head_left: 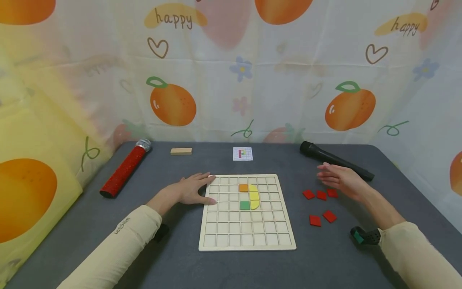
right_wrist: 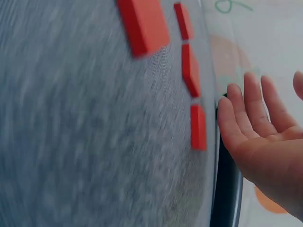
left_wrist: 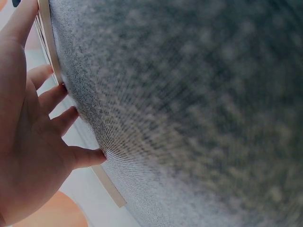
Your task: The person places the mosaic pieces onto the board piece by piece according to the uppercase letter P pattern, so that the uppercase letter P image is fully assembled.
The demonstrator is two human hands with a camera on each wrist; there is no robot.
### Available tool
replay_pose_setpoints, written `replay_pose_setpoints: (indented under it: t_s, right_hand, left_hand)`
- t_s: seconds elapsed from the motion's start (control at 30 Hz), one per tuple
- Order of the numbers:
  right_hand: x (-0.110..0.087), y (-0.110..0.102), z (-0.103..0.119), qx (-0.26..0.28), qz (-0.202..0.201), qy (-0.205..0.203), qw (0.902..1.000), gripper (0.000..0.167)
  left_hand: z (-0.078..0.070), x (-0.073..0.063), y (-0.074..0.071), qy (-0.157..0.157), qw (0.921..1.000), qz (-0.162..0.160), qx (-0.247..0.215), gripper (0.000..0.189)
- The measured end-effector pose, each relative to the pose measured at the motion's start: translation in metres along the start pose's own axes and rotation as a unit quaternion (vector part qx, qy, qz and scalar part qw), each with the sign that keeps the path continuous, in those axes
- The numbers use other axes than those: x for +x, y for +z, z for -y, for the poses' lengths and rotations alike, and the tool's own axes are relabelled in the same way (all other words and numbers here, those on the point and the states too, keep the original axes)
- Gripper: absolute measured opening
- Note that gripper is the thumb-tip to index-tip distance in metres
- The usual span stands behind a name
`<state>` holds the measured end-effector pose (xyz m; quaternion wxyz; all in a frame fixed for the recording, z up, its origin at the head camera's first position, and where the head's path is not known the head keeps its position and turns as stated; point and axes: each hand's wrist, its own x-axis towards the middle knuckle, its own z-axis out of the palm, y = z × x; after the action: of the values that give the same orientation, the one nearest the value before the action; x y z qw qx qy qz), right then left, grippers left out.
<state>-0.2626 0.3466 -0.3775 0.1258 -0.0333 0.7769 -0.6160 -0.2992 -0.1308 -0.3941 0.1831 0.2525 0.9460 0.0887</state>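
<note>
My left hand rests at the left edge of a wooden grid board, thumb and fingertips on its rim and the fingers spread. On the board sit an orange square tile, a green square tile and several yellow tiles stacked in a rounded column. My right hand hovers above the table on the right, fingers extended and holding nothing. Below and left of it lie several red square tiles, which also show as red tiles in the right wrist view.
Behind the right hand lies a black microphone. A red glittery microphone lies at the far left. Along the back are a small wooden block and a card with a coloured grid pattern. A printed curtain hangs behind the table.
</note>
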Motion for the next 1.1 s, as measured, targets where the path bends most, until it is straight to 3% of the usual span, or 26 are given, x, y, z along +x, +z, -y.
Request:
replay_pose_setpoints:
  t_s: [0.33, 0.6, 1.1]
  right_hand:
    - [-0.002, -0.015, -0.012, -0.084, 0.022, 0.001, 0.9963, 0.065]
    - [-0.009, -0.021, -0.018, -0.13, 0.038, -0.025, 0.9905, 0.054]
    - [-0.022, -0.026, -0.023, -0.229, 0.057, -0.083, 0.9681, 0.052]
  left_hand:
    - [-0.001, -0.001, -0.001, -0.001, 1.0, 0.0, 0.0, 0.095]
    - [-0.002, -0.002, -0.002, 0.004, 1.0, 0.003, 0.0, 0.095]
    - [-0.004, -0.004, -0.003, 0.008, 0.9999, 0.008, -0.004, 0.094]
